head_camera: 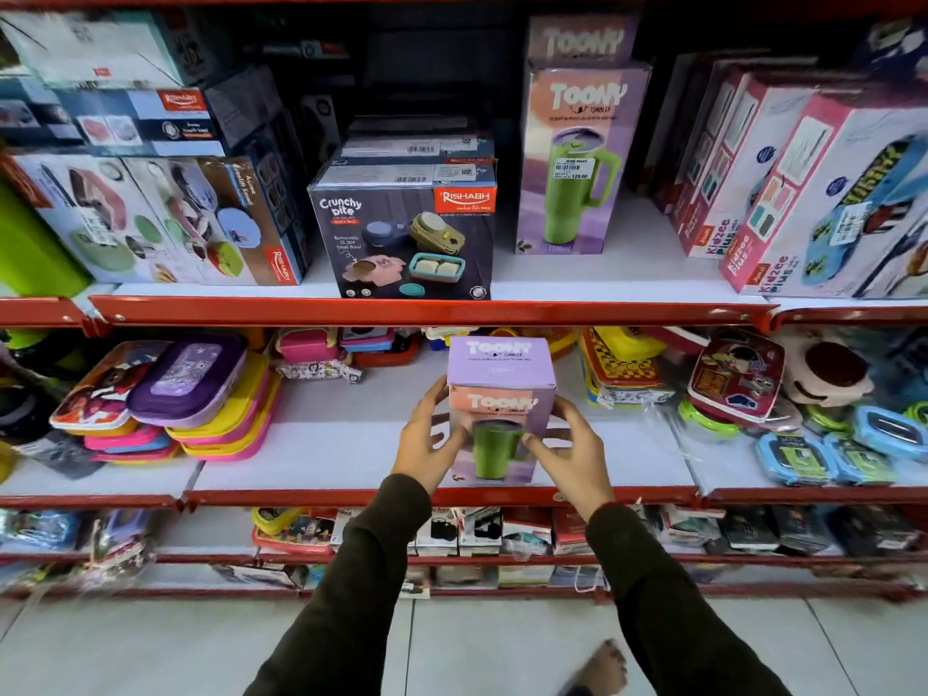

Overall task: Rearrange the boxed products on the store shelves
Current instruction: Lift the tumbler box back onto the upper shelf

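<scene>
Purple cardboard "Toony Tumbler" box (501, 409) with a green handled mug printed on it stood upright near the front edge of the white middle shelf (321, 459), and yeah, both hands were on it. Left hand (427, 437) gripped its left side with fingers spread, right hand (570, 447) did the same on the right side. Up on the shelf above sat a taller matching "Toony" box (572, 158) with a price sticker, too small to read for sure. Just beside that was a dark grey "Crunchy Bite" box (401, 238) with a red "Rishabh" logo. Pink and white "Kidzee Plus" boxes (783, 193) leaned over on the far right.
</scene>
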Tool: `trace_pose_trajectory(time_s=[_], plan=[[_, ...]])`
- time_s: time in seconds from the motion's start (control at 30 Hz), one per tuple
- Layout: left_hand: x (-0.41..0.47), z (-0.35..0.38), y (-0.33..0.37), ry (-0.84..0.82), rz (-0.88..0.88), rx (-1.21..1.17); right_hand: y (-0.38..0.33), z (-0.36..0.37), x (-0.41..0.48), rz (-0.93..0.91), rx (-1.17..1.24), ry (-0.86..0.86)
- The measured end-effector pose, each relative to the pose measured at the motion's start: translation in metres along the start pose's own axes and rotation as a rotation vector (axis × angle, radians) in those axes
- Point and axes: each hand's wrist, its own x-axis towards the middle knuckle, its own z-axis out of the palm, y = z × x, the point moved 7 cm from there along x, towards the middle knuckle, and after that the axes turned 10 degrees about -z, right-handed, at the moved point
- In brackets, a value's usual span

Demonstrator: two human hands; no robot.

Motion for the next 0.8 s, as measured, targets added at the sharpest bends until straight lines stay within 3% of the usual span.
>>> trace_pose_trajectory(time_s=[0.37, 0.8], plan=[[-0.034, -0.026, 0.121, 0.197, 0.419, -0.093, -0.121, -0.06, 0.002, -0.408, -0.035, 0.244], [-0.031, -0.034, 0.216, 0.199, 0.543, -0.121, -0.2, -0.097, 0.028, -0.559, -0.032, 0.392]])
